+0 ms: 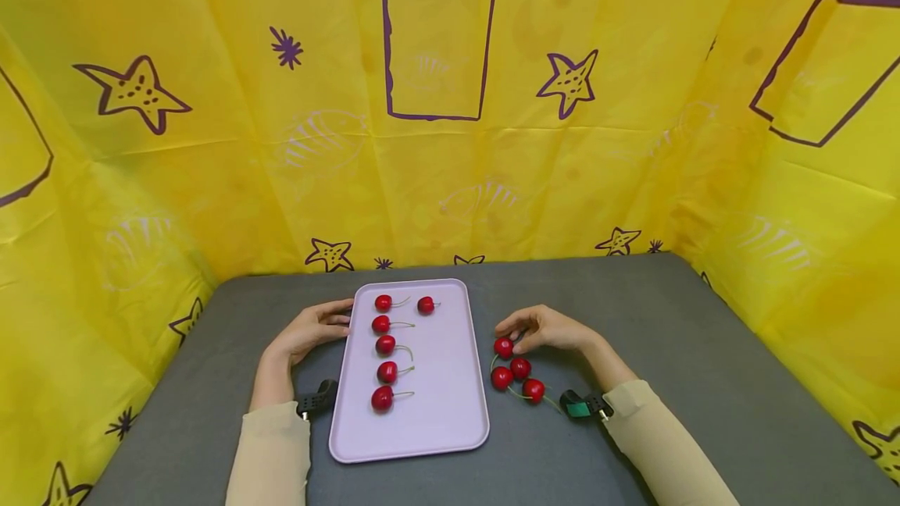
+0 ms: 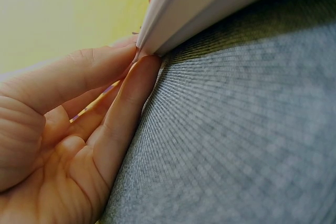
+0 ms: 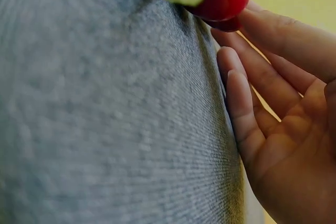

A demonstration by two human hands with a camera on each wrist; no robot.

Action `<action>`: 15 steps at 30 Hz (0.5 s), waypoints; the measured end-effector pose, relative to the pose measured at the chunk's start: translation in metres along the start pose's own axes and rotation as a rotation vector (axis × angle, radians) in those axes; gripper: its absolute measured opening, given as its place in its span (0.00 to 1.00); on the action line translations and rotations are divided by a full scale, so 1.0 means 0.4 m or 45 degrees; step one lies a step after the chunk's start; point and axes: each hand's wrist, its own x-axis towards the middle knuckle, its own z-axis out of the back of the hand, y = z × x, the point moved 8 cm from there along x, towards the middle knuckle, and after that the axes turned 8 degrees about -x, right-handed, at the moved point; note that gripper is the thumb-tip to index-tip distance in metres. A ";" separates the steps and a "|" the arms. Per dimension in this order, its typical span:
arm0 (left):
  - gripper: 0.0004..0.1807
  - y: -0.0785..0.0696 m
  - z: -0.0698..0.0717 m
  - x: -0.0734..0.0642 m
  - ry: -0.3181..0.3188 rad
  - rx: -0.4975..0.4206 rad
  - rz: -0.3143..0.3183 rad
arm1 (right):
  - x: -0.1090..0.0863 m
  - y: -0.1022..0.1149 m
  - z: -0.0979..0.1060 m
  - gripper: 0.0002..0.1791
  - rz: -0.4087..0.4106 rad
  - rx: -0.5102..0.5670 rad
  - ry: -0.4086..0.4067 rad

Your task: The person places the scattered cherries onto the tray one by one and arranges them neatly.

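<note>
A pale lilac tray (image 1: 443,381) lies flat on the grey table. My left hand (image 1: 312,330) pinches its left rim; in the left wrist view, thumb (image 2: 79,72) and fingertips meet at the tray edge. On the tray, several red cherries with green stems form a column on the left, and one more cherry (image 1: 426,305) sits at the top right. Beyond the tray's right side, my right hand (image 1: 551,330) holds a cherry (image 1: 503,347) between thumb and forefinger. Three other cherries, one of them the lowest (image 1: 533,390), lie just below that hand.
The grey table (image 1: 598,287) is bounded at the back and sides by a yellow cloth (image 1: 436,194) printed with starfish and fish. Dark bands (image 1: 319,398) with wrist cameras are worn at both beige cuffs.
</note>
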 end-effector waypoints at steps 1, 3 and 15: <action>0.41 -0.001 0.000 0.000 -0.001 -0.001 0.001 | 0.001 0.000 -0.001 0.24 -0.002 -0.006 0.000; 0.41 -0.002 0.000 0.000 -0.002 -0.001 0.000 | 0.002 -0.001 -0.003 0.24 -0.008 -0.018 -0.002; 0.40 -0.006 -0.009 -0.004 0.003 0.005 0.012 | 0.000 0.013 -0.011 0.24 -0.005 -0.033 0.017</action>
